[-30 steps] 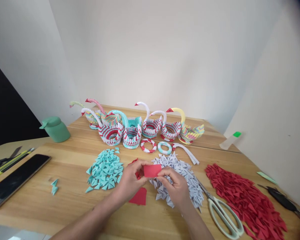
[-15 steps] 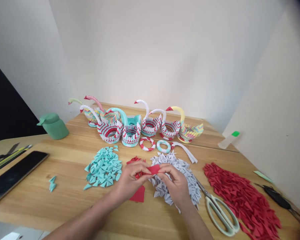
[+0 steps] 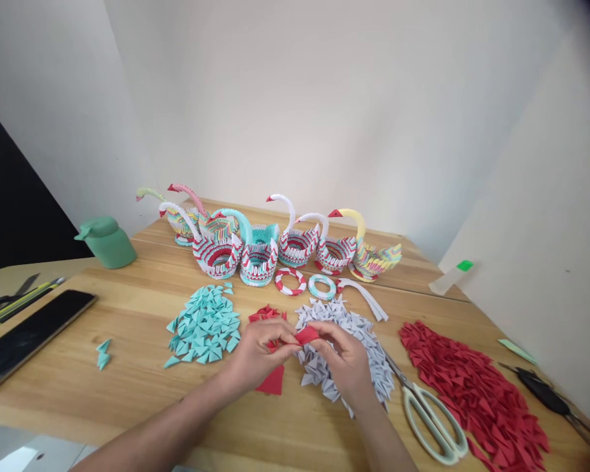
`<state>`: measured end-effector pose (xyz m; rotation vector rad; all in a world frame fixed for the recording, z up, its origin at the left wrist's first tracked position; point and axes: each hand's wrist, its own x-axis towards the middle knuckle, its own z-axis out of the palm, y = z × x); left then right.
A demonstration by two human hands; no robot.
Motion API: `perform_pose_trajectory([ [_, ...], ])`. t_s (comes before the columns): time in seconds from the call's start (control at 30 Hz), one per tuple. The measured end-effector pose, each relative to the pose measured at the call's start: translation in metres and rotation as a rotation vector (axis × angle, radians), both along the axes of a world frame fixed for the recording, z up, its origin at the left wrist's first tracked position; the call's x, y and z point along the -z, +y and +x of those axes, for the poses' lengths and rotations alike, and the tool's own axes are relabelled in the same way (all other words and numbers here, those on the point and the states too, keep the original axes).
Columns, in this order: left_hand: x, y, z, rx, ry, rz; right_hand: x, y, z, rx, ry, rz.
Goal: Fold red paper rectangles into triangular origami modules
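A small piece of red paper [image 3: 307, 336], folded, is pinched between my two hands above the table. My left hand [image 3: 264, 347] grips its left end with thumb and forefinger, and my right hand [image 3: 341, 359] grips the right end the same way. Below my left hand lie flat red paper pieces [image 3: 273, 382], with a small pile of folded red paper [image 3: 265, 314] just behind it. Under my right hand spreads a heap of pale grey-lilac folded paper triangles [image 3: 376, 367]. To the left is a heap of turquoise paper triangles [image 3: 204, 328].
Several folded-paper swans [image 3: 219, 255] stand in rows at the back, with a red-white paper ring [image 3: 290, 282] and a turquoise-white ring [image 3: 321, 287] before them. Scissors [image 3: 435, 423] and a large red triangle heap [image 3: 476, 393] lie right. A phone [image 3: 34, 337] and green container [image 3: 107, 242] are left.
The red paper between my fingers shows a smaller, more tilted face than before. Both hands stay in nearly the same place, and the view has shifted slightly.
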<state>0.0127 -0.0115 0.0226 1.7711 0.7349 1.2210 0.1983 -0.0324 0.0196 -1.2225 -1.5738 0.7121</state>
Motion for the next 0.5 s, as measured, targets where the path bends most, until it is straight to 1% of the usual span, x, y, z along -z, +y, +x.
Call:
perform_pose_trajectory([
  [0.13,0.002,-0.001,0.000,0.009,0.016,0.016,-0.003,-0.001,-0.002,0.027,0.044,-0.026],
  [0.23,0.004,-0.002,0.002,-0.006,-0.014,-0.036,-0.005,-0.001,-0.004,0.038,0.072,-0.044],
  [0.27,0.004,-0.001,0.002,-0.011,-0.041,-0.086,-0.006,-0.001,-0.005,0.039,0.075,-0.049],
  [0.33,0.007,0.000,0.005,0.003,-0.126,-0.237,-0.007,-0.001,-0.006,0.049,0.074,-0.050],
  [0.43,0.010,0.002,0.008,0.087,-0.250,-0.465,-0.007,-0.001,-0.006,0.054,0.064,-0.043],
  [0.5,0.011,0.004,0.008,0.133,-0.274,-0.567,-0.006,-0.001,-0.005,0.048,0.061,-0.036],
])
